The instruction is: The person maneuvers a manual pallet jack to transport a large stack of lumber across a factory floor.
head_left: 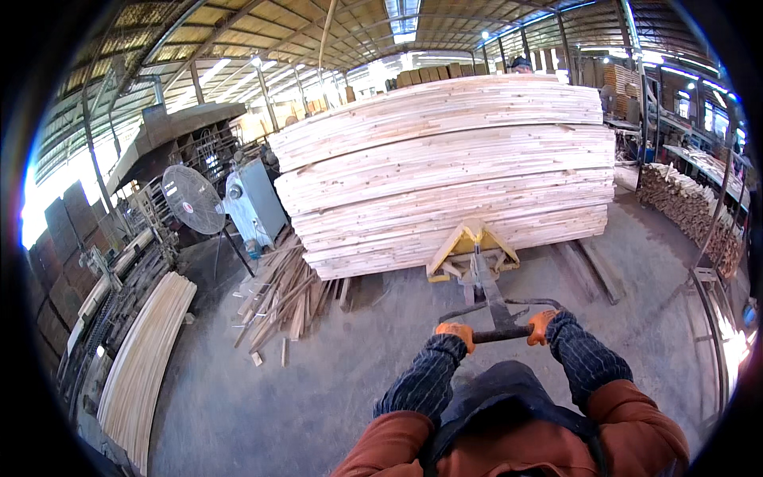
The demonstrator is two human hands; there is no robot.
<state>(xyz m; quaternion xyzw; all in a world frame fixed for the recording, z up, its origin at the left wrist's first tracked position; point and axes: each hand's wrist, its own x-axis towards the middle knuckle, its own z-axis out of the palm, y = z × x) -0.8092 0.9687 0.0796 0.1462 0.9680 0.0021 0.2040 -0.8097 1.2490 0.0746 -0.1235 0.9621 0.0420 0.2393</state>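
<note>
Both of my hands, in orange gloves, are closed round the handle (502, 334) of a pallet jack. My left hand (458, 334) grips its left end and my right hand (542, 326) its right end. Dark striped sleeve covers run up both forearms. Ahead of the handle stands the jack's yellow frame (465, 246), close against a tall stack of pale wooden boards (445, 175). The stack is layered and wider than the jack. Its underside and the jack's forks are hidden from me.
Loose wood strips (290, 294) lie on the floor left of the stack, near a standing fan (193, 200) and a blue-grey machine (258, 203). Long boards (147, 366) rest farther left. Timber beams (588, 270) lie at right, with piled wood pieces (687, 203) beyond. A person (520, 65) shows behind the stack.
</note>
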